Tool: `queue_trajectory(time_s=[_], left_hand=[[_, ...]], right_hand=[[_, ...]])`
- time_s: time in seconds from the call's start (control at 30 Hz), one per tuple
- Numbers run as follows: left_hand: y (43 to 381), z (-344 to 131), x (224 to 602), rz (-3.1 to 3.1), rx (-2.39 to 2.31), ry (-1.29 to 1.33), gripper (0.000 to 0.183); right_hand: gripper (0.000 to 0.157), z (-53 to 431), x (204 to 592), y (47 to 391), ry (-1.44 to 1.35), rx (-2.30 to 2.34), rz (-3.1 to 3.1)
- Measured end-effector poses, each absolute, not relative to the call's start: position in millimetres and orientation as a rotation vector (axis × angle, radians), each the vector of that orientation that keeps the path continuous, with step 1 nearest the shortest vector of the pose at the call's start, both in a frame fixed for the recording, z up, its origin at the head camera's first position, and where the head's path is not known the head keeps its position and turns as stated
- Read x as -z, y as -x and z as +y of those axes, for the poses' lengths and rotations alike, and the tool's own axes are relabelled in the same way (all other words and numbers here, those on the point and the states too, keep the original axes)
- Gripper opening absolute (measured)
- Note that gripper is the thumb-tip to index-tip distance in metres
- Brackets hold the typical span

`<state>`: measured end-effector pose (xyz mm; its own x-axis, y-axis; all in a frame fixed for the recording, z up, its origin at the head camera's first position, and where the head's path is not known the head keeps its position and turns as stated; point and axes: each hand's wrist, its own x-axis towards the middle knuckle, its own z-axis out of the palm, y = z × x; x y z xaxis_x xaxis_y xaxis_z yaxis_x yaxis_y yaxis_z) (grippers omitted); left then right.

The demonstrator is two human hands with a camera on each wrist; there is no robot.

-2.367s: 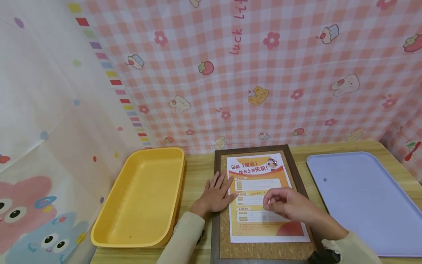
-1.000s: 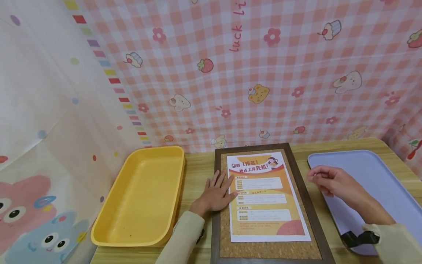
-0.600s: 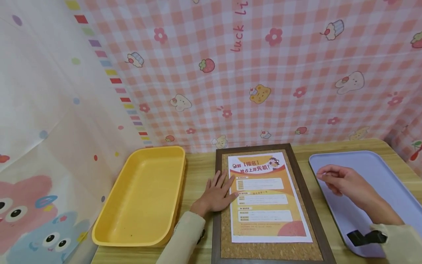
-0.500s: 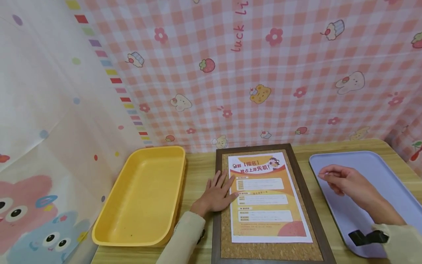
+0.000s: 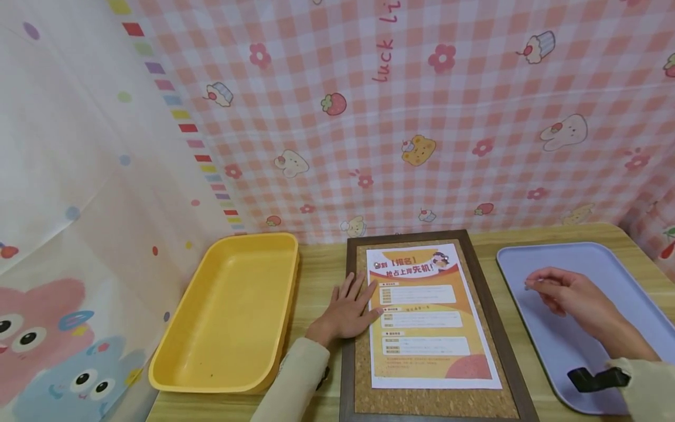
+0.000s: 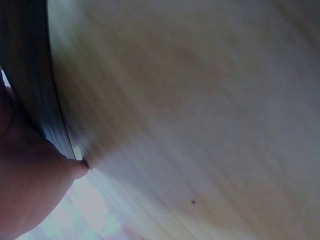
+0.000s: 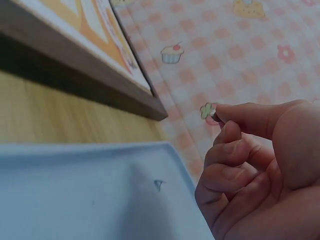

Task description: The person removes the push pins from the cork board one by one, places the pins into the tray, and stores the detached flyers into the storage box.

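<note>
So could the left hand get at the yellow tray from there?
Probably yes: the left hand rests, fingers spread, across the edge of the framed board, and only a strip of tabletop shows between it and the yellow tray. Nothing seems to block the way.

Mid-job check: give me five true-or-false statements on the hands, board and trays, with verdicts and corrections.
1. The left hand rests across the left side of the framed board. True.
2. The yellow tray stands to the left of the framed board. True.
3. The right hand is over the yellow tray. False: it is over the lilac tray.
4. Bare cork shows along the near edge of the printed sheet. True.
5. The right hand holds nothing. False: it pinches a small shiny thing.
</note>
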<state>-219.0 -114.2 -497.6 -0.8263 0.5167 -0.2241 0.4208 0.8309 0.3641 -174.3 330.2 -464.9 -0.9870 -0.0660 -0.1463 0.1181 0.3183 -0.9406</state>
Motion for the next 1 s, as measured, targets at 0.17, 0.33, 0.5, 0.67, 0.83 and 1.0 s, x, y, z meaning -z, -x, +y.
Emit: queue_trajectory(time_s=[0.17, 0.33, 0.5, 0.67, 0.83, 1.0], left_hand=[[219.5, -114.5, 498.3, 2.699, -0.42, -0.72, 0.068], [220.0, -115.3, 499.9, 2.694, -0.423, -0.72, 0.069], [220.8, -115.6, 502.3, 2.699, -0.442, -0.714, 0.069], [221.5, -114.9, 504.0, 2.693, -0.442, -0.709, 0.069], [221.7, -113.5, 501.2, 2.695, -0.418, -0.712, 0.068], [220.8, -113.8, 497.1, 2.693, -0.411, -0.704, 0.068]], right_hand=[[0.014, 334.8, 471.7, 175.3, -0.089, 1.694, 2.451], [0.015, 338.4, 478.1, 175.4, -0.128, 1.635, 2.481], [0.018, 340.8, 485.4, 175.4, -0.176, 1.574, 2.491], [0.017, 344.2, 492.4, 175.4, -0.215, 1.575, 2.469], [0.015, 346.5, 496.6, 175.9, -0.231, 1.604, 2.438], [0.015, 346.4, 498.1, 177.5, -0.247, 1.608, 2.426]])
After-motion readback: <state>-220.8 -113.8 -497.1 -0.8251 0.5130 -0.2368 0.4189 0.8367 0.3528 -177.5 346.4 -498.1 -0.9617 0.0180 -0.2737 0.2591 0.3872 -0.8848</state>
